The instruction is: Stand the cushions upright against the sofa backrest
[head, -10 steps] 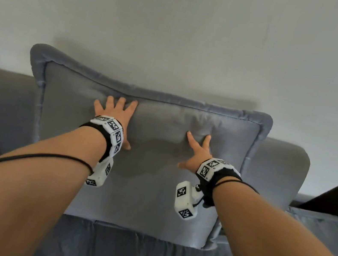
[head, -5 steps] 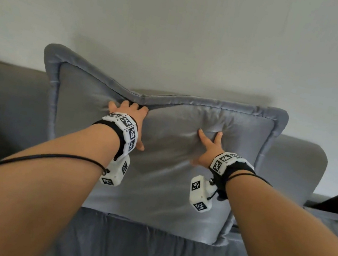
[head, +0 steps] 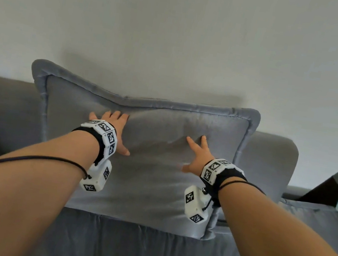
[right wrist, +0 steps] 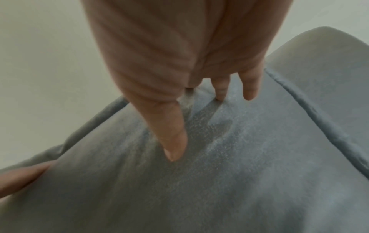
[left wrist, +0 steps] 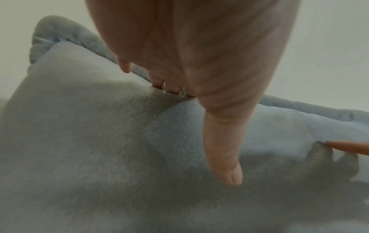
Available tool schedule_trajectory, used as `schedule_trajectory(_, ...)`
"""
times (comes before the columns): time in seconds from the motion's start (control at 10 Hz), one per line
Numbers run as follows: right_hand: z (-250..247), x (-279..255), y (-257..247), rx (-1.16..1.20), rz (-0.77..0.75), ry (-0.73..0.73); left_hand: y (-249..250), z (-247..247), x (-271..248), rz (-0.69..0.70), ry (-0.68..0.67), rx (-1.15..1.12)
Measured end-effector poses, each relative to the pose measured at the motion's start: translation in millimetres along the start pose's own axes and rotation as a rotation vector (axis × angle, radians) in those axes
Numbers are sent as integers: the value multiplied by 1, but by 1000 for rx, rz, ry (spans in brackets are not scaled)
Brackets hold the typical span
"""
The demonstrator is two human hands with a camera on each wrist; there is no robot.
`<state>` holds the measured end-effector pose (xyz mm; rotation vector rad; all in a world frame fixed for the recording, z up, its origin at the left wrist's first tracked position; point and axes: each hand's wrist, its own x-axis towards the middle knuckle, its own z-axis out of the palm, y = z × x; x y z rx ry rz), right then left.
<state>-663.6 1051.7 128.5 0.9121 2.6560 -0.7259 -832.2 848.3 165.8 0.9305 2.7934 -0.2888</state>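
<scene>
Cushion (head: 156, 170): grey, piped edge, upright against the sofa backrest (head: 271, 159), top edge dented at the middle. Left hand (head: 115, 129): flat on the cushion's upper left, fingers straight, grasping nothing. Right hand (head: 198, 155): fingers spread, pressing the upper right face. Wall (head: 181, 28): pale, behind.

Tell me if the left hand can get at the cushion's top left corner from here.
Probably yes: the left hand rests flat on the cushion, and nothing lies between it and that corner.
</scene>
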Motion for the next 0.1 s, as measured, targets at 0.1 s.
schedule_trajectory(0.1,-12,-17,3,67,-12,33,11,-7,-9,-4,1,-3)
